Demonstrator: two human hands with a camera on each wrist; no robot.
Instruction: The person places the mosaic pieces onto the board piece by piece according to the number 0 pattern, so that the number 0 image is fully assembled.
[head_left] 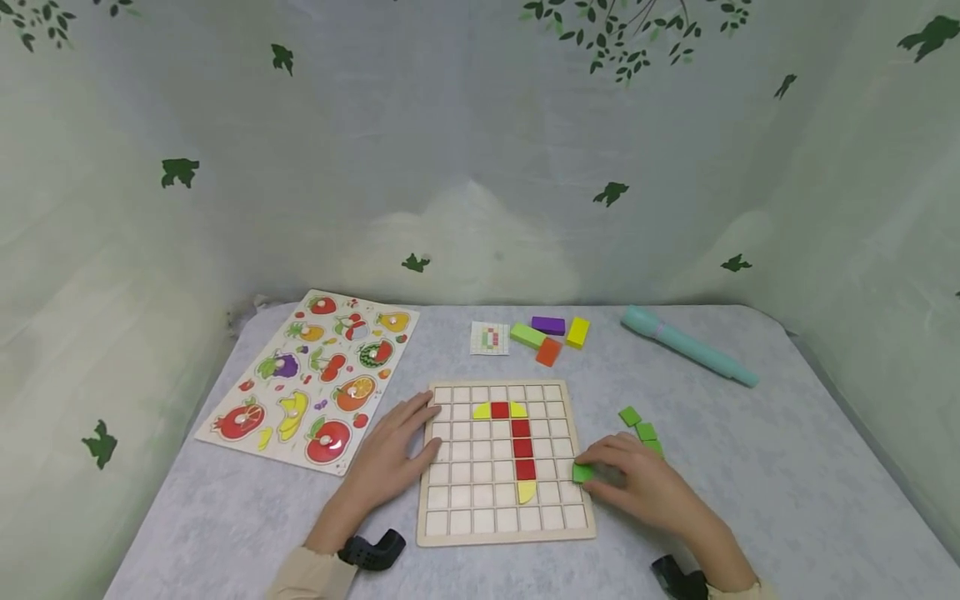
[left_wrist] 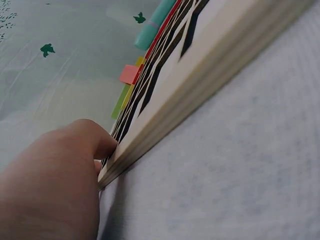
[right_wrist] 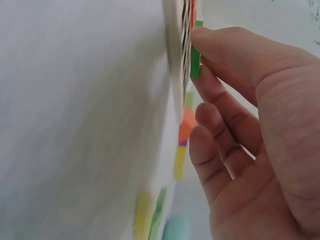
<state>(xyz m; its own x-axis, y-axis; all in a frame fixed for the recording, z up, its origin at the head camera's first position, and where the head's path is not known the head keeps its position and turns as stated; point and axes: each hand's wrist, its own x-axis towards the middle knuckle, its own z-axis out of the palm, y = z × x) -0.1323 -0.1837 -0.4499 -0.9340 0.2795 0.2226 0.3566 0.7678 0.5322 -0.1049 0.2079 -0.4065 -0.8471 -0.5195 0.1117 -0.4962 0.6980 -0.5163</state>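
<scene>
A wooden grid board [head_left: 463, 472] lies on the table with red squares [head_left: 522, 447] in a column, another red square in the top row, and yellow curved pieces [head_left: 527, 492] at the ends. My left hand [head_left: 390, 454] rests at the board's left edge, thumb and fingertips touching the frame. Between thumb and index finger my right hand [head_left: 645, 483] pinches a green square tile [head_left: 582, 473] over the board's right edge. The right wrist view shows this green tile [right_wrist: 196, 55] held edge-on, the other fingers loosely bent. Several more green tiles [head_left: 630, 416] lie just beyond that hand.
Behind the board lie a small pattern card [head_left: 490, 338] and lime green [head_left: 528, 335], purple [head_left: 548, 325], orange [head_left: 548, 352] and yellow blocks [head_left: 577, 332]. A fruit picture board [head_left: 300, 450] is at the left, a teal tube-shaped object [head_left: 690, 346] at the back right.
</scene>
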